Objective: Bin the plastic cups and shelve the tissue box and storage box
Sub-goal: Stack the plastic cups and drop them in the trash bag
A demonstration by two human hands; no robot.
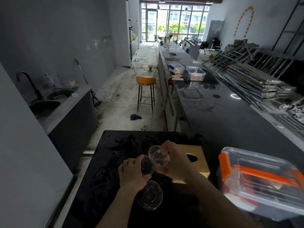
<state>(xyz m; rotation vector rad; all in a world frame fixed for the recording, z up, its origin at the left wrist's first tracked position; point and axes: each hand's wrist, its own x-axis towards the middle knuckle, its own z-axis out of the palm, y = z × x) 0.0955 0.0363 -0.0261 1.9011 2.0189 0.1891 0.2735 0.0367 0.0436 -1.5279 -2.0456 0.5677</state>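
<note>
Stretching across the foreground, a glossy black countertop (105,162) carries everything for the job. At its right edge sits a clear plastic storage box with orange clips (261,181). Left of it lies a flat wooden tissue box with a round hole (196,156), partly behind the right hand (172,162), which grips one clear plastic cup (158,157) by its side. The left hand (133,176) is closed around a second clear cup (145,165), touching the first. A third clear cup (149,197) stands on the counter just below the left hand.
</note>
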